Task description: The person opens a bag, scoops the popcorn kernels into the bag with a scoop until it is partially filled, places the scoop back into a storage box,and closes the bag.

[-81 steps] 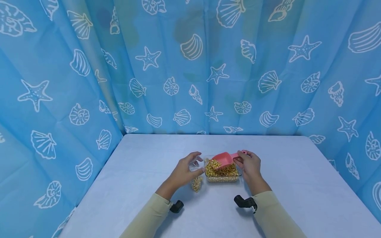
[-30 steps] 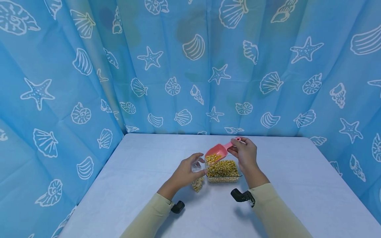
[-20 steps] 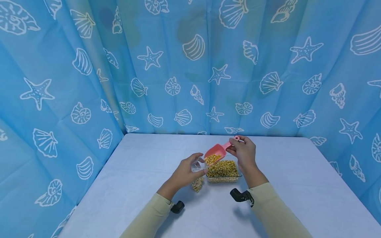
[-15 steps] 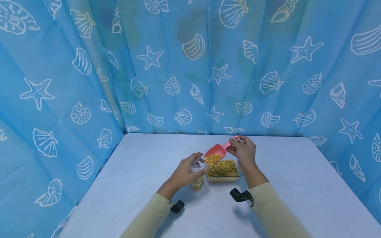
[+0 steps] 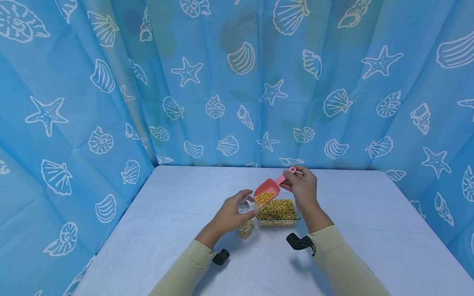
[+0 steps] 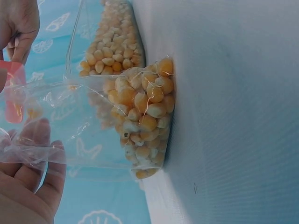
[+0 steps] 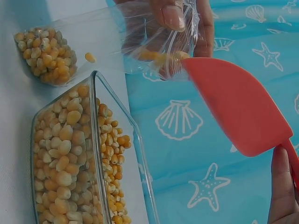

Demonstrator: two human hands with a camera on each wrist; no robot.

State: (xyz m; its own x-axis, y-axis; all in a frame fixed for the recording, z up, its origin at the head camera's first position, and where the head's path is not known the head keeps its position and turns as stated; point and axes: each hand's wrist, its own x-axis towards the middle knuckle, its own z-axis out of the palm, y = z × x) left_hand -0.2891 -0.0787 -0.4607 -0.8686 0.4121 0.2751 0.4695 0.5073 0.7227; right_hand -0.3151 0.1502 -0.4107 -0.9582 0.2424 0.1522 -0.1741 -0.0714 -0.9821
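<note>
My left hand (image 5: 228, 214) holds the mouth of a clear plastic bag (image 6: 84, 121) between thumb and fingers. Corn kernels (image 6: 145, 107) fill the bag's bottom, which hangs at the tabletop. My right hand (image 5: 305, 192) pinches the handle of a pink scoop (image 5: 269, 187), tilted down to the left. Its lip sits at the bag's mouth, with kernels lying toward that lip. In the right wrist view, the scoop's red underside shows, and a loose kernel (image 7: 90, 57) is partway down the bag. Just right of the bag stands a glass container (image 5: 278, 223) of corn kernels (image 5: 277, 209).
The table has a white cloth (image 5: 177, 205). Behind and to the sides hangs a blue curtain (image 5: 207, 82) with white shells and starfish. Black wrist cameras (image 5: 300, 242) stick out from both forearms.
The right hand has lifted the scoop out of the container's corn and moved it up and left to the bag's mouth. Lately it has tilted slightly more. The left hand has stayed nearly still.
</note>
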